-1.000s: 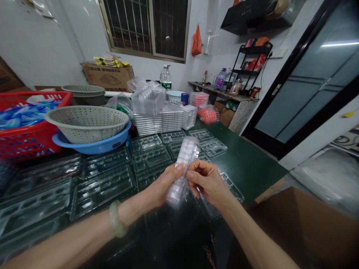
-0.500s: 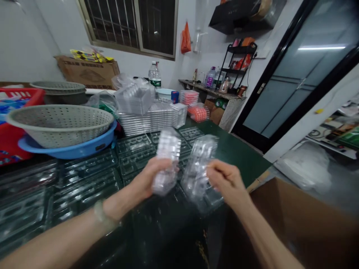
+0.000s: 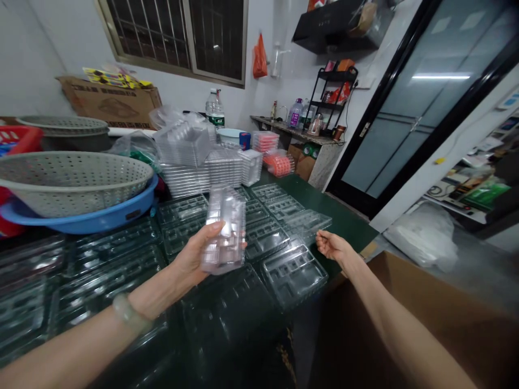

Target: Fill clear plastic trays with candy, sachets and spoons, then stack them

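My left hand (image 3: 206,243) is wrapped round a stack of clear plastic trays (image 3: 230,216), held tilted above the table. Over at the table's right side, my right hand (image 3: 330,246) has its fingers closed in a pinch at the near right edge of a single clear plastic tray (image 3: 306,221). That tray lies low over the other trays, slightly tilted; whether it touches them I cannot tell. Closer to me, another moulded tray (image 3: 295,273) lies flat on the dark green table (image 3: 344,200). Rows of similar trays (image 3: 115,281) cover the left part of the table.
Stacked clear trays (image 3: 186,181) stand at the back. At the left, a grey colander (image 3: 77,173) sits in a blue basin (image 3: 89,216) near a red basket (image 3: 28,140). An open cardboard box (image 3: 421,292) is below right, with a bottle (image 3: 214,111) by the window wall.
My right hand has moved a tray from upright beside the stack down toward the table's right side. The left hand still holds its stack. The view has swung slightly right.
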A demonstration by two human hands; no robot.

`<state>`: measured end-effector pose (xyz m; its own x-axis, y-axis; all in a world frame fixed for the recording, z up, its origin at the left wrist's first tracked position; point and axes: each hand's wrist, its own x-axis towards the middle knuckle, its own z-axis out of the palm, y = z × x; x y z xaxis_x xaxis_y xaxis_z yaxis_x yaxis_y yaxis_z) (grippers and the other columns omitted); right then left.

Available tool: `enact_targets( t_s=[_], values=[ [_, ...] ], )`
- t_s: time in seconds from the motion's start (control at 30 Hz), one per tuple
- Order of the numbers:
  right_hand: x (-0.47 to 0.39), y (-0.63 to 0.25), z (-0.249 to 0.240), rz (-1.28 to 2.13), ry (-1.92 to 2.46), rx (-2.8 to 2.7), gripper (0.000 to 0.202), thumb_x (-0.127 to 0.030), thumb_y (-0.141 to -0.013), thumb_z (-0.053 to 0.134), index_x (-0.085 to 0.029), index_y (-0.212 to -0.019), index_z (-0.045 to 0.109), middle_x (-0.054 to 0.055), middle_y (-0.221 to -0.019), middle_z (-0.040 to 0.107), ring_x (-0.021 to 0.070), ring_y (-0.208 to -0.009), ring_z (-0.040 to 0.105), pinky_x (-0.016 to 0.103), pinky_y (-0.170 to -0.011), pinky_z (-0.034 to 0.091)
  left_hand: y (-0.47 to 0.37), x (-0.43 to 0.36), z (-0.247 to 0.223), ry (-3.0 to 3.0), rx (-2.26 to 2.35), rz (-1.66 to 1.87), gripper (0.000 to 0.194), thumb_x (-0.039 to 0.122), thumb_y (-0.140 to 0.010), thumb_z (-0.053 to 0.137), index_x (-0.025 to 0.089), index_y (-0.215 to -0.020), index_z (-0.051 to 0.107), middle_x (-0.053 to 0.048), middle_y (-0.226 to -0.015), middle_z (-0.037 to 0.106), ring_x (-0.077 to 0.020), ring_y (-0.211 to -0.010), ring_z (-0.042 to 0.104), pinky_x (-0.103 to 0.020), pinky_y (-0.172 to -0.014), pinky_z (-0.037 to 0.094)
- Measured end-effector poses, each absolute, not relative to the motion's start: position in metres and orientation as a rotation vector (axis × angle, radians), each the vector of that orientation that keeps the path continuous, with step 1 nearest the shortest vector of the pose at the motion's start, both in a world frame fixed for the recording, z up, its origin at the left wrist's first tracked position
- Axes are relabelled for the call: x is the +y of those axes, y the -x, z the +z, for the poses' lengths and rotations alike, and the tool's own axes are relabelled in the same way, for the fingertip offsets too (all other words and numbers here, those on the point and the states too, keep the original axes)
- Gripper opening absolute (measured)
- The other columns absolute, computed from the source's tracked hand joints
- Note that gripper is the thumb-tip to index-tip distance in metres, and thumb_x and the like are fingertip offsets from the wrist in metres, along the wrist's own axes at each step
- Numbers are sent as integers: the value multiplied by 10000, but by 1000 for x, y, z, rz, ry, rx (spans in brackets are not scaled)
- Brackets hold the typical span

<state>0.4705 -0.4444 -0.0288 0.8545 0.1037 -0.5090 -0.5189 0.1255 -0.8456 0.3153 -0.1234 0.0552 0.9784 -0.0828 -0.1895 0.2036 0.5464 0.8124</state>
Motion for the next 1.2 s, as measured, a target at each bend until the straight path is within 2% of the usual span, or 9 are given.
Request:
enact_targets(
  t_s=[0.07, 0.23, 0.33, 0.43, 0.6, 0.8, 0.97, 1.1, 1.2],
  values=[
    [-436, -474, -25, 492, 1453, 404, 231, -249, -866, 493, -124, -671, 494, -65, -541, 463, 34, -418, 424, 162, -407, 371, -314, -125, 57, -976, 144, -176, 464, 359, -711, 601, 126, -1107, 534, -139, -1016, 639, -306, -893, 617, -426, -751, 513],
    [-424, -441, -4, 270, 1584, 323, 301, -301, -788, 590, -161, -572, 435, -84, -417, 394, 31, -325, 318, 172, -324, 243, -316, -135, 57, -991, 191, -140, 398, 360, -707, 618, 127, -1025, 559, -112, -921, 657, -250, -795, 638, -361, -676, 521],
    [-401, -390, 25, 165, 1618, 98, 259, -372, -727, 649, -164, -638, 523, -79, -429, 426, 34, -362, 349, 171, -363, 281, -319, -154, 53, -1058, 191, -145, 354, 366, -695, 638, 122, -943, 576, -80, -809, 656, -193, -670, 628, -295, -587, 500],
    [-365, -341, 56, 240, 1737, -404, 213, -369, -712, 662, -163, -724, 609, -51, -512, 508, 46, -393, 397, 184, -371, 295, -317, -177, 51, -1140, 43, -146, 263, 298, -695, 660, 127, -879, 582, -33, -711, 639, -140, -587, 596, -237, -548, 460],
    [-336, -324, 66, 381, 1578, -573, 209, -352, -708, 670, -157, -683, 599, -66, -464, 475, 41, -368, 381, 185, -374, 292, -306, -196, 52, -1125, -189, -265, 244, 303, -786, 560, 132, -960, 558, -46, -721, 639, -204, -633, 626, -316, -592, 477],
    [-344, -332, 54, 536, 1474, -577, 220, -362, -767, 598, -155, -695, 576, -42, -527, 518, 45, -357, 392, 182, -343, 265, -303, -190, 51, -1193, -159, -232, 246, 301, -788, 571, 132, -964, 539, -40, -705, 608, -169, -612, 601, -280, -581, 457],
    [-349, -316, 70, 319, 1650, -690, 191, -242, -811, 529, -159, -639, 526, -50, -535, 458, 51, -461, 382, 185, -437, 288, -305, -196, 60, -1272, -189, -147, 417, 248, -685, 691, 170, -1061, 526, -17, -766, 606, -143, -656, 581, -226, -569, 437],
    [-358, -309, 75, 219, 1635, -668, 170, -263, -803, 556, -160, -668, 547, -52, -539, 404, 62, -507, 341, 199, -469, 264, -312, -199, 62, -1210, -238, -220, 354, 193, -650, 698, 151, -981, 578, -18, -750, 608, -131, -643, 559, -215, -553, 429],
    [-383, -311, 70, 197, 1581, -500, 171, -290, -802, 571, -164, -690, 549, -55, -529, 374, 57, -476, 290, 207, -440, 209, -323, -191, 59, -1093, -102, -288, 331, 203, -640, 670, 119, -949, 591, -58, -771, 626, -177, -670, 587, -282, -602, 472]
  ],
)
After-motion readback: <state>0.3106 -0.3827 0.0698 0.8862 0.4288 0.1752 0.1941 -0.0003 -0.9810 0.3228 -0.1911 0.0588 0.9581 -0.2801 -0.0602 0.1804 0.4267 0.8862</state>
